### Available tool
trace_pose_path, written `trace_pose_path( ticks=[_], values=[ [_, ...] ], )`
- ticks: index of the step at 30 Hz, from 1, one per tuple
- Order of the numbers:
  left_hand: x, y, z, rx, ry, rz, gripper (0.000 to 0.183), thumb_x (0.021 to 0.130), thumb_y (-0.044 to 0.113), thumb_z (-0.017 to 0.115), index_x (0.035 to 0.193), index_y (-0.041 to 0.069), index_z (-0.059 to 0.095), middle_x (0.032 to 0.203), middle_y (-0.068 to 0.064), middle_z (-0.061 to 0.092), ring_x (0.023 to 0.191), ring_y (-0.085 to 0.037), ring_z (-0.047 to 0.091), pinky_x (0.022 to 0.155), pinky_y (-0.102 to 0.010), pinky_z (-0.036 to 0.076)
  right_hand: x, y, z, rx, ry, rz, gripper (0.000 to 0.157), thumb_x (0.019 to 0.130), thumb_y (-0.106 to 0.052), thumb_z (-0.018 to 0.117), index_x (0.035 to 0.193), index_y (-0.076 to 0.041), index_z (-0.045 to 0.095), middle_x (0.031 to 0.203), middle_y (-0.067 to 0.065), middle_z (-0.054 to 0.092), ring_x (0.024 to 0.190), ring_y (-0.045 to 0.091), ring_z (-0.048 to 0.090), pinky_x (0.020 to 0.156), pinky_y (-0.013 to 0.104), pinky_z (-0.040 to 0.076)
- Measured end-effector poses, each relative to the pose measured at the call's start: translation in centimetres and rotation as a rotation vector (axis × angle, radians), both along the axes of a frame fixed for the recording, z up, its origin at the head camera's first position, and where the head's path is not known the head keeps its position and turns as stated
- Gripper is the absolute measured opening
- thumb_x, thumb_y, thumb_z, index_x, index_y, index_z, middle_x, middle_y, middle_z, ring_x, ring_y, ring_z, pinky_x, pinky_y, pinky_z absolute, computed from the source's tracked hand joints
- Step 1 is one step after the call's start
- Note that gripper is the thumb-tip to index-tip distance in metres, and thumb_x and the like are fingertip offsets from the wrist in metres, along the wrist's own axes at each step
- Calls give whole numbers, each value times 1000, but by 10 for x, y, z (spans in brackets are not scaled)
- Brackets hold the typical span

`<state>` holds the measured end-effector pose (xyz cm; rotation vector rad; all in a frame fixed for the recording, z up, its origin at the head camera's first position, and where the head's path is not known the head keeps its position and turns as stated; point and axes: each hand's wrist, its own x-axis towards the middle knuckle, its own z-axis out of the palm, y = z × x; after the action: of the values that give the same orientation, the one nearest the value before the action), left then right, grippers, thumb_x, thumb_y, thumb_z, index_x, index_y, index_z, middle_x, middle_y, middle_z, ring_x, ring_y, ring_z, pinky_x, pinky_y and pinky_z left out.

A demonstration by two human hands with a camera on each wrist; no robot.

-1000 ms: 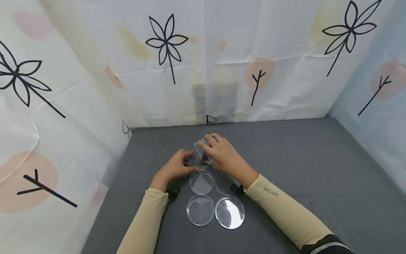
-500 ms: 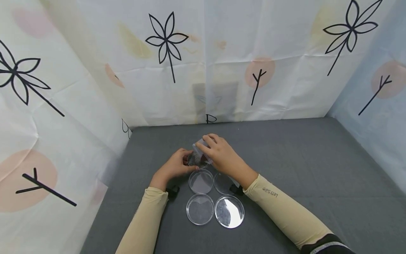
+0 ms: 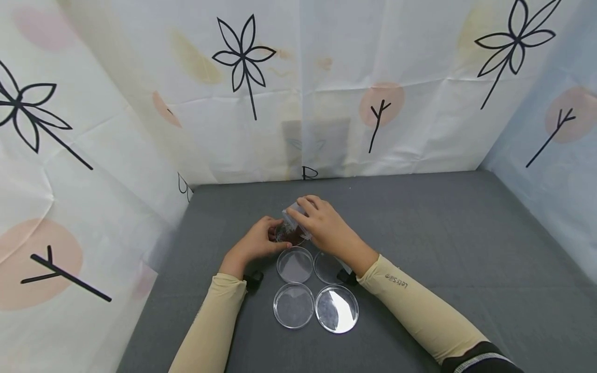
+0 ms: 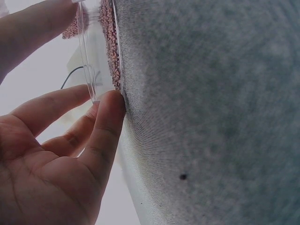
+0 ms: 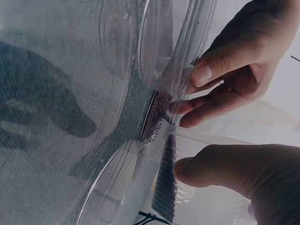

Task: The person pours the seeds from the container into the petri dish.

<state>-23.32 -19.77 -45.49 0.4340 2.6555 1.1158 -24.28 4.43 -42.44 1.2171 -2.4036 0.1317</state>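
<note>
- Clear round dish (image 4: 87, 61), shallow and thin-walled, between my hands; small, rough, reddish-brown grains (image 4: 112, 51) cover its bottom.
- Clear box (image 3: 292, 220), straight-edged, tilted over that dish, grains showing inside it.
- Four other dishes (image 3: 294, 306), smooth, circular and see-through, paired in two rows on my body's side of my hands; the nearest right one reflects white glare.
- Grey cloth (image 3: 420, 233), fine-woven, beneath my hands.
- My left hand (image 3: 256, 241): half-closed, thumb and fingers gripping the round dish at its sides.
- My right hand (image 3: 328, 225): fingers bent, thumb opposed, holding the box.
</note>
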Motion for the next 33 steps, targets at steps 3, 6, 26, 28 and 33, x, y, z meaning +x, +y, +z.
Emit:
trace_pose_path(
  ticks=[3,6,26,28,33],
  values=[
    [-1,0,0,-5,6,1,80,93,26,85,157,-5,47,137,-21,55,122,-37,63,103,-52,59,0,0,0,-2,-3,-2,81,79,-5,92,152,-17,58,144,16,56,136,38,53,96,53,60],
    [0,0,0,-8,8,6,80,93,26,85,157,-4,47,136,-21,55,122,-37,63,104,-52,59,0,1,0,-14,-23,-14,82,79,-7,93,153,-16,57,146,17,55,136,39,54,97,54,60],
    [-3,-1,-2,11,11,4,78,92,24,86,156,0,50,133,-22,56,119,-36,65,104,-50,59,-13,102,32,-500,-683,-186,96,78,-13,94,158,-7,43,152,20,51,136,42,56,108,59,56],
    [-2,-1,-2,10,11,5,78,92,24,86,156,-1,50,135,-22,56,121,-38,64,104,-50,59,-15,118,32,-557,-797,-162,95,79,-7,92,159,-6,41,153,22,49,141,45,52,111,59,55],
    [-1,-1,-2,16,19,-2,78,92,23,86,156,-3,50,137,-24,55,122,-41,64,104,-51,59,-17,154,30,-557,-891,-196,93,83,-7,89,160,-4,36,157,26,43,147,51,44,107,62,56]
  ],
)
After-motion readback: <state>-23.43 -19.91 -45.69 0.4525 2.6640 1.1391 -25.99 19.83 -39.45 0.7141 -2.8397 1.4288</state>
